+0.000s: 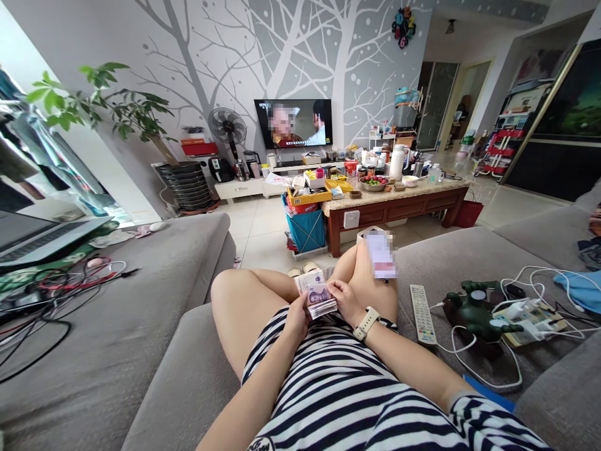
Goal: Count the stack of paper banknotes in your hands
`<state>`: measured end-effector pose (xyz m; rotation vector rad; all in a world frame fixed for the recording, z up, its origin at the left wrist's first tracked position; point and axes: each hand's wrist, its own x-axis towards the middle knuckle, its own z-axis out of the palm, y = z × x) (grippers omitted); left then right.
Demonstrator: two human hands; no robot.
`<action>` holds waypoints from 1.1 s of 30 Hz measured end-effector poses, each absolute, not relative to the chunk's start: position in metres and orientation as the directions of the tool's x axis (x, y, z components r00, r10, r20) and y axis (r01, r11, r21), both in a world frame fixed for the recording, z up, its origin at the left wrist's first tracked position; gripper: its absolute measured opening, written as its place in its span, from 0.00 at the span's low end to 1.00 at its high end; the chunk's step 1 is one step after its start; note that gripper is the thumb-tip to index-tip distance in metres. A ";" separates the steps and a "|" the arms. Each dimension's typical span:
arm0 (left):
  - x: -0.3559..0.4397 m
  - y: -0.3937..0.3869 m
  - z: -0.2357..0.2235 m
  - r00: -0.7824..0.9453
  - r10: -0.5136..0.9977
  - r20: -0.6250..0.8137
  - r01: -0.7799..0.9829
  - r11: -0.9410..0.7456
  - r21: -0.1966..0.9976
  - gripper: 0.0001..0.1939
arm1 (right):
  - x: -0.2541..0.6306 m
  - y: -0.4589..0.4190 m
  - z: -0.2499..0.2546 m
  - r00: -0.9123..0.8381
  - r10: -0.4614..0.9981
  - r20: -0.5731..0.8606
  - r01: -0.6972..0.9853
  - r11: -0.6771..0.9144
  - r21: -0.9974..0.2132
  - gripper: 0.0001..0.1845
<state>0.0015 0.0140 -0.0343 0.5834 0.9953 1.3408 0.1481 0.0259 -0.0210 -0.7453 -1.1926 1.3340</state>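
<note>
Above my lap I hold a stack of banknotes (319, 294), the front one purple with a portrait and the figure 5. My left hand (297, 318) is closed on the left edge of the stack. At the right edge my right hand (348, 303) pinches the notes, with a pale watch (366, 322) on that wrist. Paler notes (310, 279) stick out behind the purple one toward my knees. On my right leg lies a phone (381, 255) with a blurred screen.
A remote control (422, 316), a dark green figure (479, 310) and a power strip (535, 322) with white cables lie on the sofa (451, 254) to my right. Cables (89, 282) and a laptop (47, 238) are at left. Ahead stands a loaded coffee table (399, 212).
</note>
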 end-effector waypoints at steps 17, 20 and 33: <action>0.003 0.012 -0.028 -0.072 0.959 -0.274 -0.524 0.197 0.829 0.15 | 0.147 0.022 -0.016 -0.176 0.970 0.168 -0.326 0.104 -0.940 0.19; 0.003 0.011 -0.028 -0.074 0.960 -0.270 -0.527 0.192 0.828 0.15 | 0.147 0.023 -0.017 -0.169 0.971 0.166 -0.299 0.110 -0.948 0.19; 0.002 0.013 -0.031 -0.060 0.961 -0.269 -0.508 0.202 0.837 0.17 | 0.148 0.024 -0.019 -0.185 0.971 0.154 -0.352 0.081 -0.933 0.19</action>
